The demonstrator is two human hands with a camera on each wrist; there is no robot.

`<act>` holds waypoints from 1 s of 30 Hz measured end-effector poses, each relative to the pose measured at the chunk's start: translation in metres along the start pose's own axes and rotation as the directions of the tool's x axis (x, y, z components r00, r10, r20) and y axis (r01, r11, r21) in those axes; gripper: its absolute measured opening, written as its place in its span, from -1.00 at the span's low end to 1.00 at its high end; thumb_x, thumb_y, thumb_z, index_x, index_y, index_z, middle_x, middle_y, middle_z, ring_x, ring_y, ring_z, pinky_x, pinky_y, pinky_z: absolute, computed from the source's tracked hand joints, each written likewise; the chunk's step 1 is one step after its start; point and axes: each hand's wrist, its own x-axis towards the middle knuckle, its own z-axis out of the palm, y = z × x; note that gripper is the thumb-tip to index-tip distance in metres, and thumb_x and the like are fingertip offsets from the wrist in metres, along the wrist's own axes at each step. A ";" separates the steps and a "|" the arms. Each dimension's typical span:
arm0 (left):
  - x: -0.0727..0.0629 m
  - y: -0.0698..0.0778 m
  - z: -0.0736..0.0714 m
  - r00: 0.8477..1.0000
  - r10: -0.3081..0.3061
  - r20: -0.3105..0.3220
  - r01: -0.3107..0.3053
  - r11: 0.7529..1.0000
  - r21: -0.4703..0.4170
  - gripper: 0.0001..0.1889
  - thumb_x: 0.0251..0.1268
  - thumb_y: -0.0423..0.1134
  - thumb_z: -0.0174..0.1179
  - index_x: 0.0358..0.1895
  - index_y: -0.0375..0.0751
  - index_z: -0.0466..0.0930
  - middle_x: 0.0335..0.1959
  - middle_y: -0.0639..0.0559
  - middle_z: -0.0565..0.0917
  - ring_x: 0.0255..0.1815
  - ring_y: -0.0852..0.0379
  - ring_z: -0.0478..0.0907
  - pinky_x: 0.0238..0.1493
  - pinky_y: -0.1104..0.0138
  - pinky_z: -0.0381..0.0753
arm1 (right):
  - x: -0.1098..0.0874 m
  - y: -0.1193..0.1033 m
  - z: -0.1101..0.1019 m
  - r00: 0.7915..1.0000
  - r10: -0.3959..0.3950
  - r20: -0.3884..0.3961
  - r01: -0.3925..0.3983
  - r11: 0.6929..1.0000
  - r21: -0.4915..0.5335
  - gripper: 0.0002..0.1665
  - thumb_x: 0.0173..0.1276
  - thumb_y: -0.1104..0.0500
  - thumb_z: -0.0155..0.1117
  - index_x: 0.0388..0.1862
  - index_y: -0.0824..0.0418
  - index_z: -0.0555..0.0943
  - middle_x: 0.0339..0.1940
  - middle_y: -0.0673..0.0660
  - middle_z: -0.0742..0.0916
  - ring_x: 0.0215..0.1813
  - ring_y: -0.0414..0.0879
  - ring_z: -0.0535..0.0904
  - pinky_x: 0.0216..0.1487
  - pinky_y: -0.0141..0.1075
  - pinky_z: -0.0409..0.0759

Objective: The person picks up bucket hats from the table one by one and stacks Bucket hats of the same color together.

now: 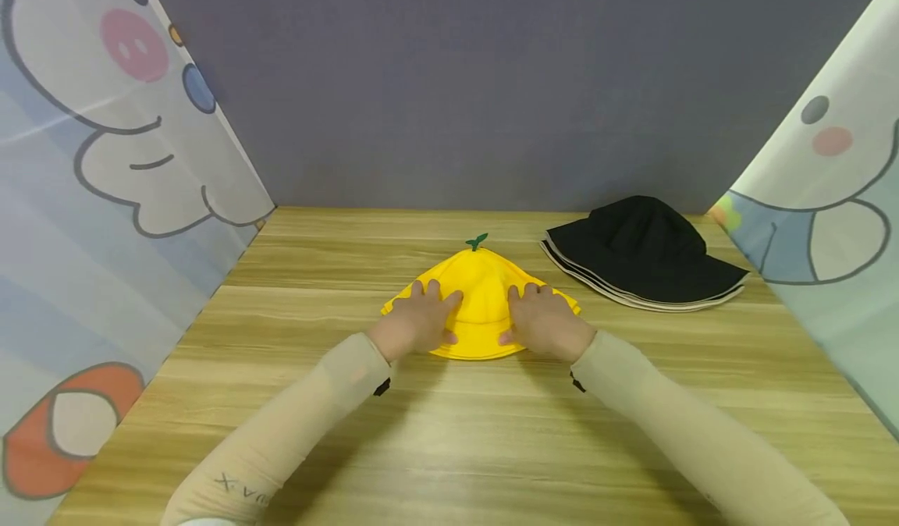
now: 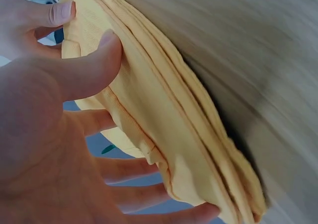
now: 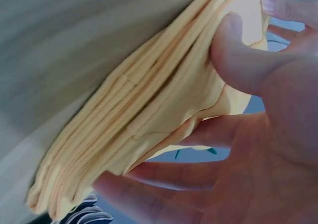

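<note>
A stack of yellow bucket hats (image 1: 480,288) lies on the table in the middle of the head view, a small green sprout (image 1: 476,241) standing up from the top crown. My left hand (image 1: 419,319) rests on its left side with fingers spread over brim and crown. On the opposite side my right hand (image 1: 546,319) touches it the same way. Both wrist views show layered yellow brims (image 2: 164,80) close over the tabletop. The left thumb (image 2: 94,67) lies along the brim, and so does the right thumb (image 3: 238,57).
Black bucket hats (image 1: 642,253) with pale brim edges are stacked at the back right of the wooden table (image 1: 449,448). A grey panel (image 1: 449,81) stands behind. Cartoon-printed cloth walls rise at the left (image 1: 63,198) and right (image 1: 836,198).
</note>
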 end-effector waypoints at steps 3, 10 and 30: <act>0.005 -0.007 0.000 1.000 -0.015 0.006 0.015 0.999 -0.035 -0.19 0.45 0.15 0.18 0.64 0.12 0.05 0.46 -0.29 0.18 0.39 -0.30 0.18 0.03 -0.13 0.57 | 0.010 -0.001 -0.002 1.000 0.009 0.011 -0.009 1.000 -0.003 0.09 0.35 -0.28 0.35 0.53 0.46 0.25 0.29 0.54 0.48 0.28 0.50 0.42 0.18 0.22 0.53; 0.013 -0.024 0.000 0.998 -0.062 0.009 0.063 0.994 -0.087 -0.19 0.44 0.12 0.22 0.64 0.09 0.06 0.43 -0.30 0.20 0.39 -0.31 0.16 0.09 -0.19 0.53 | 0.035 -0.010 -0.007 0.999 0.024 0.034 -0.024 1.000 0.012 0.09 0.35 -0.29 0.35 0.56 0.39 0.24 0.37 0.50 0.45 0.34 0.47 0.38 0.25 0.20 0.48; 0.019 -0.084 -0.010 0.987 -0.150 0.058 0.159 0.965 -0.207 -0.18 0.48 0.04 0.22 0.64 0.03 -0.02 0.46 -0.36 0.10 0.44 -0.34 0.07 0.15 -0.16 0.51 | 0.091 -0.052 -0.025 0.995 0.071 0.074 -0.076 0.995 0.058 0.06 0.41 -0.28 0.26 0.65 0.24 0.11 0.54 0.40 0.30 0.48 0.35 0.27 0.36 0.07 0.42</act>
